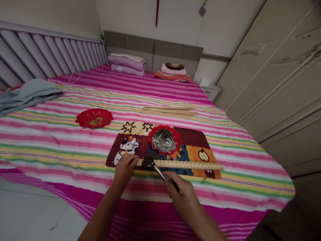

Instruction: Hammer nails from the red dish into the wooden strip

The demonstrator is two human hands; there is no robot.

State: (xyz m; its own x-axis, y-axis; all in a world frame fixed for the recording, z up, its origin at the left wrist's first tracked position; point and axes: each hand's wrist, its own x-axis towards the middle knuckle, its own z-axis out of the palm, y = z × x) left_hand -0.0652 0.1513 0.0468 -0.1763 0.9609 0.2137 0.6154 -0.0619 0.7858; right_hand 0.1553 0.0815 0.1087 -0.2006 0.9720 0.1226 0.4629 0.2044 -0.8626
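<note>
A long wooden strip (pixel 190 164) with a row of small nails lies across a patchwork mat (pixel 195 140) on the striped bed. My left hand (pixel 124 168) pinches something small at the strip's left end, fingers closed. My right hand (pixel 181 189) grips the handle of a small hammer (pixel 156 169); its dark head rests over the strip's left end, close to my left fingers. A red scalloped dish (pixel 164 139) heaped with metal nails sits on the mat just behind the strip.
A second red dish (pixel 94 118) lies to the left on the bedspread. More wooden strips (pixel 169 111) lie stacked farther back. Folded bedding (pixel 127 63), a pillow (pixel 173 71), grey cloth (pixel 27 95) at left, wardrobe doors (pixel 281 77) on the right.
</note>
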